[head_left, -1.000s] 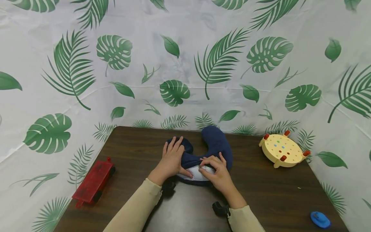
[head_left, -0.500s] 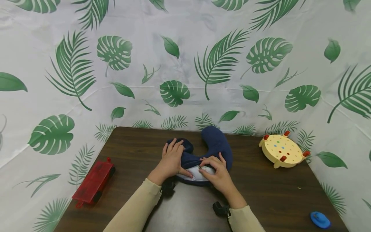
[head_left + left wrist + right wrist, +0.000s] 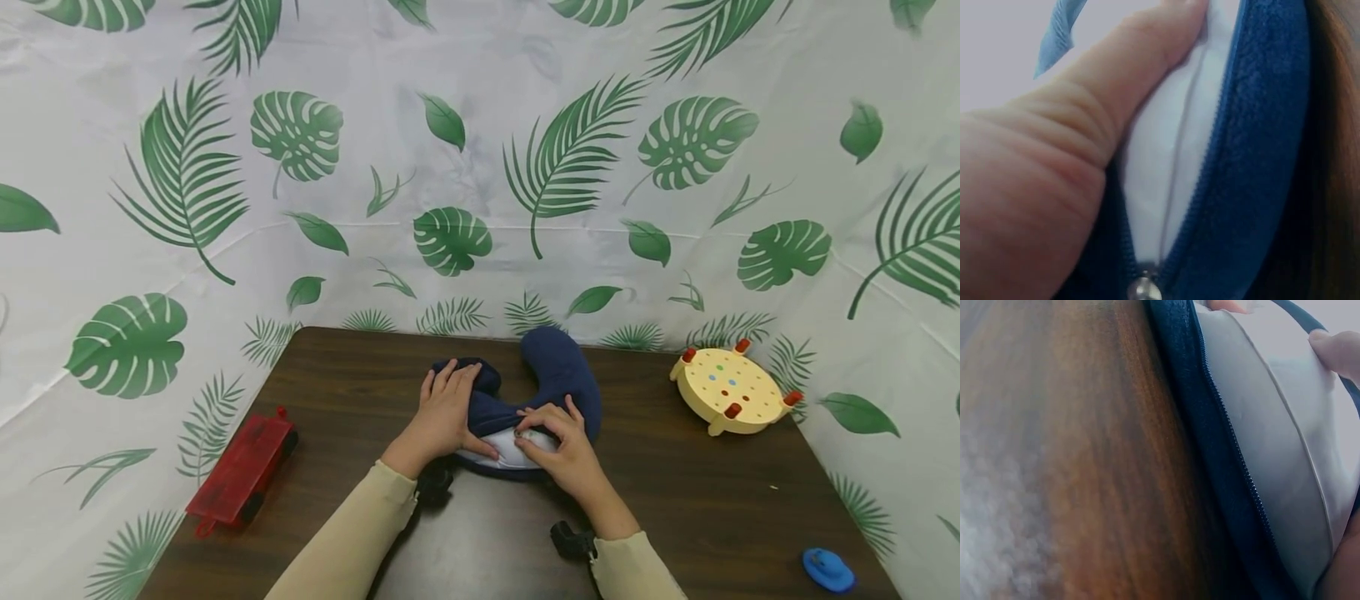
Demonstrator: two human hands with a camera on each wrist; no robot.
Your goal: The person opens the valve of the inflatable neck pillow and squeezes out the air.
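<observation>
A navy U-shaped neck pillow [image 3: 567, 372] lies on the table, the zipper [image 3: 1209, 153] of its cover undone along the near side. White inner lining [image 3: 504, 450] shows through the gap. In the left wrist view a metal zipper slider [image 3: 1145, 289] sits at one end of the opening. My left hand [image 3: 441, 417] rests on the pillow's left part with fingers spread, its thumb lying over the white lining. At the opening's right part, my right hand [image 3: 566, 446] pinches the cover's upper edge between thumb and bent index finger.
A red toy wagon [image 3: 243, 471] stands on the brown table [image 3: 352, 383] at left. An upturned yellow toy table [image 3: 727, 387] with red-tipped legs sits at back right. A small blue toy piece [image 3: 828, 568] lies near the front right. A leaf-print sheet [image 3: 450, 150] hangs behind.
Almost nothing differs: the left hand's fingertips have shifted very slightly on the pillow. The right hand keeps its pinch in the same place.
</observation>
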